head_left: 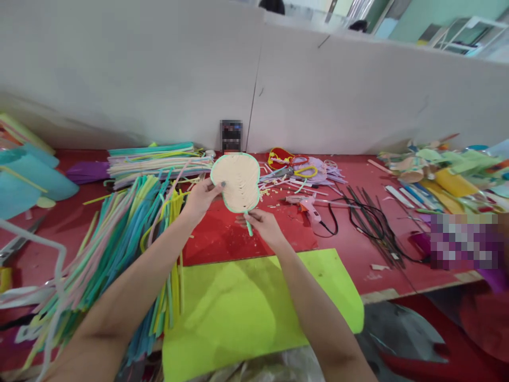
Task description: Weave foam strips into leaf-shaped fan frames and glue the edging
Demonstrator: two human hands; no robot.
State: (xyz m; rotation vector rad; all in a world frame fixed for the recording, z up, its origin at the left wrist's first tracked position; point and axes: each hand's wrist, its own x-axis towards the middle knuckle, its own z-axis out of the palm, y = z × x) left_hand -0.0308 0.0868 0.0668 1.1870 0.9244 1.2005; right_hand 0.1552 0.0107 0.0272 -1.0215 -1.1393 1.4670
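Observation:
A cream, lobed hand fan (237, 180) with a pale green edge is held up over the table. My left hand (202, 200) is closed on its left edge, the thumb lying on the front face. My right hand (264, 225) pinches the short green handle (249, 228) at the bottom. Below the fan lies a red sheet (222, 239), and nearer me a lime-green sheet (222, 313) reaches over the table's front edge. Left of my left hand is a large bundle of fuzzy coloured stems (115, 233).
A pink glue gun (310, 207) with a black cord lies right of the fan. Yellow-handled scissors (305, 171) and cream scraps are behind it. Thin dark rods (376, 228) and a colourful pile (457, 178) sit further right. A white partition (159, 69) stands behind the table.

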